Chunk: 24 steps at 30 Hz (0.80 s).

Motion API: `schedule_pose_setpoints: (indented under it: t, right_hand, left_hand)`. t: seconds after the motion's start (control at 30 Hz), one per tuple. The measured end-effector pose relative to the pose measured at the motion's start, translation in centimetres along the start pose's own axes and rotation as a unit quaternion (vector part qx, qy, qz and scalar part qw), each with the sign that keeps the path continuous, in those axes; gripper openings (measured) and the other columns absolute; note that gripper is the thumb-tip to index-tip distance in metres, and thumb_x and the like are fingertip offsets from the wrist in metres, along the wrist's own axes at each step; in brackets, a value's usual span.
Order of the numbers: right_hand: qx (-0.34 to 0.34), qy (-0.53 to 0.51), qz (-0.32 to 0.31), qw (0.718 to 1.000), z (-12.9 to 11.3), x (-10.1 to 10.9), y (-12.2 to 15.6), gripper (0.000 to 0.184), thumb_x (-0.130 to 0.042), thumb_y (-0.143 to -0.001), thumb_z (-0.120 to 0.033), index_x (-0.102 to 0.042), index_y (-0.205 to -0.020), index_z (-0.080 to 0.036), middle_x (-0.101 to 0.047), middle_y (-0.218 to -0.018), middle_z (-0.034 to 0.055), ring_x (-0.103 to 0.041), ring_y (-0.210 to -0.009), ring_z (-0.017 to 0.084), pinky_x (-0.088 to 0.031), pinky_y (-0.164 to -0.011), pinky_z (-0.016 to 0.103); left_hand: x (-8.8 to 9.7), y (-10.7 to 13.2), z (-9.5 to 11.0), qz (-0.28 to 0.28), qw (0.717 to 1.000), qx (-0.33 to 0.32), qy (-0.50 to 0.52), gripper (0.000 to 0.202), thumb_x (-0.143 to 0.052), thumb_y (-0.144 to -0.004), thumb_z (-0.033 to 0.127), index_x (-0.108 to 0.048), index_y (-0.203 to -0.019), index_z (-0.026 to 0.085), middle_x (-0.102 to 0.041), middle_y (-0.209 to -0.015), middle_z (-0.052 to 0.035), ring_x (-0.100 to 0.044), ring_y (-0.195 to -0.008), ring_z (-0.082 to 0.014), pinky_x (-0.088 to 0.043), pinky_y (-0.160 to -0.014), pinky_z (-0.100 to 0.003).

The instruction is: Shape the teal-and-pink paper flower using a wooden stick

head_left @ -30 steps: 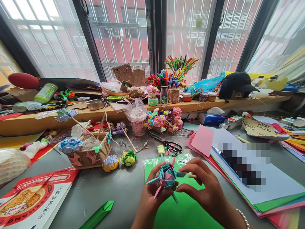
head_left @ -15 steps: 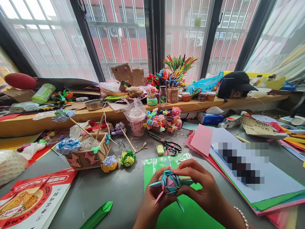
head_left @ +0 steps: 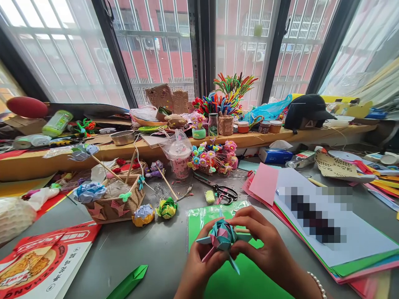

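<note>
Between my two hands is a folded paper flower in light blue and pink, with pointed petals sticking out around it. My left hand cups it from the left and below, thumb against its front. From the right, my right hand grips its edge with thumb and fingers; a bracelet circles that wrist. Under the hands lies a green sheet in a clear sleeve. A folded green paper strip rests on the table to the left.
Scissors and a yellow block lie beyond the hands. Two finished paper flowers sit by a decorated box. Stacked coloured paper is at right, a printed paper bag at left, and a lidded cup behind.
The paper flower has turned slightly in my hands, and its lower petals have shifted a little. Both hands keep nearly the same place.
</note>
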State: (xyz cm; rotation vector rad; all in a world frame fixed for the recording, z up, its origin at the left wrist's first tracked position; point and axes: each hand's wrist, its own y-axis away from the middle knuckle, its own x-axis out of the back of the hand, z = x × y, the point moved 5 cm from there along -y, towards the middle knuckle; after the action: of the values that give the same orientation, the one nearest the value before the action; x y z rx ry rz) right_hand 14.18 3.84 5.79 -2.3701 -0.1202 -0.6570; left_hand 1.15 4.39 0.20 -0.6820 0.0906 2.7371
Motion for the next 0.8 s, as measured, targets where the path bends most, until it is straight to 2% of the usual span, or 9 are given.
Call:
schedule_pose_setpoints:
  t: [0.1, 0.17, 0.3, 0.4, 0.47, 0.6, 0.8]
  right_hand:
    - [0.003, 0.028, -0.003, 1.0, 0.3, 0.3, 0.0, 0.042, -0.037, -0.088, -0.05, -0.057, -0.112, -0.021, -0.054, -0.097, 0.0091, -0.058, -0.087, 0.02, -0.051, -0.071, 0.03]
    - [0.013, 0.04, 0.001, 0.999, 0.3, 0.6, 0.0, 0.04, -0.03, -0.092, -0.043, -0.055, -0.116, -0.022, -0.055, -0.09, 0.0078, -0.058, -0.079, 0.018, -0.05, -0.067, 0.029]
    - [0.054, 0.04, -0.011, 0.998, -0.3, 0.8, -0.1, 0.023, -0.042, -0.091, -0.028, -0.06, -0.103, -0.023, -0.058, -0.067, 0.0014, -0.056, -0.06, 0.014, -0.046, -0.054, 0.023]
    - [0.057, 0.02, -0.02, 0.998, -0.5, 0.5, -0.2, 0.015, -0.047, -0.088, -0.027, -0.059, -0.088, -0.019, -0.06, -0.065, 0.0018, -0.056, -0.057, 0.013, -0.047, -0.053, 0.022]
    - [0.069, 0.02, -0.023, 0.997, -0.8, 0.3, -0.3, 0.017, -0.045, -0.089, -0.026, -0.06, -0.084, -0.018, -0.059, -0.069, 0.0032, -0.056, -0.06, 0.013, -0.048, -0.053, 0.022]
    - [0.095, 0.034, -0.031, 0.994, -1.0, 0.1, -0.3, 0.02, -0.043, -0.09, -0.024, -0.062, -0.088, -0.019, -0.057, -0.072, 0.0039, -0.056, -0.061, 0.012, -0.047, -0.051, 0.02]
    - [0.087, 0.052, -0.024, 0.995, -0.6, 0.1, -0.3, 0.013, -0.047, -0.088, -0.025, -0.058, -0.088, -0.018, -0.061, -0.068, 0.0031, -0.058, -0.058, 0.013, -0.048, -0.052, 0.022]
  left_hand:
    - [0.5, -0.4, -0.3, 0.033, 0.999, 0.011, -0.001, 0.067, -0.077, -0.053, 0.041, -0.056, -0.113, 0.018, -0.069, -0.076, -0.0056, -0.064, -0.063, -0.0215, -0.048, -0.065, -0.034]
    - [0.9, -0.6, -0.5, 0.066, 0.998, 0.017, 0.0, 0.064, -0.078, -0.052, 0.04, -0.058, -0.109, 0.018, -0.07, -0.083, -0.0075, -0.066, -0.065, -0.0235, -0.05, -0.067, -0.036]
    - [1.6, -0.8, -0.7, 0.112, 0.994, 0.018, -0.009, 0.058, -0.08, -0.05, 0.034, -0.06, -0.102, 0.018, -0.071, -0.078, -0.0053, -0.067, -0.07, -0.0253, -0.051, -0.068, -0.036]
    - [1.7, -1.0, -0.9, 0.107, 0.994, 0.014, -0.013, 0.055, -0.08, -0.05, 0.032, -0.06, -0.1, 0.018, -0.07, -0.077, -0.0037, -0.066, -0.072, -0.023, -0.051, -0.065, -0.031]
    - [1.7, -1.0, -1.0, 0.1, 0.995, 0.018, -0.018, 0.056, -0.08, -0.052, 0.032, -0.059, -0.102, 0.019, -0.069, -0.076, -0.0032, -0.065, -0.073, -0.0222, -0.05, -0.063, -0.03]
    - [1.6, -1.0, -0.8, 0.094, 0.994, 0.023, -0.041, 0.059, -0.078, -0.054, 0.035, -0.057, -0.107, 0.02, -0.068, -0.081, -0.0041, -0.062, -0.076, -0.0216, -0.048, -0.066, -0.03]
    - [1.4, -0.9, -0.8, 0.074, 0.995, 0.018, -0.062, 0.055, -0.078, -0.054, 0.034, -0.059, -0.104, 0.019, -0.063, -0.071, -0.0013, -0.058, -0.066, -0.017, -0.045, -0.064, -0.028]
